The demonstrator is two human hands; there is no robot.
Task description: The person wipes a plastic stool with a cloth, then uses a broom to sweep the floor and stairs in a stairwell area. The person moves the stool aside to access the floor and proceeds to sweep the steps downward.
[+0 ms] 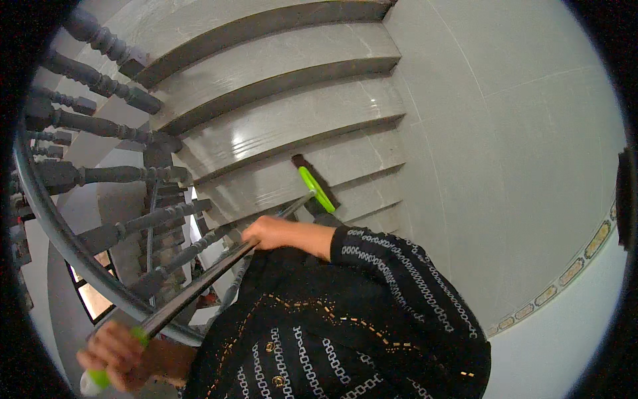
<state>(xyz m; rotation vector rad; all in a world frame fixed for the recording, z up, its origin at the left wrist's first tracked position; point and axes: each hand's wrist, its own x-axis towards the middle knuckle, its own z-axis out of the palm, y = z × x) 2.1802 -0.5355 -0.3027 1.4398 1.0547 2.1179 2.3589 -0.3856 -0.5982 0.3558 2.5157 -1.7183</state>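
A broom with a metal pole [194, 287] and a bright green head [317, 189] runs from the lower left to the stairs. My left hand [115, 355] is closed around the green grip at the pole's upper end, near the curved handrail. Further down the pole, my right hand [261, 233] grips the metal. Dark brown bristles [319, 172] lie along the far side of the green head, over a tiled stair tread [356, 148]. My feet are mostly hidden below the pole and my black patterned sleeve.
Curved stone steps [279, 97] rise towards the top of the view. Grey turned balusters [114, 127] and a round, curving handrail [60, 227] border them on the left. On the right stands a tiled wall [498, 164] with a decorative border strip [570, 274].
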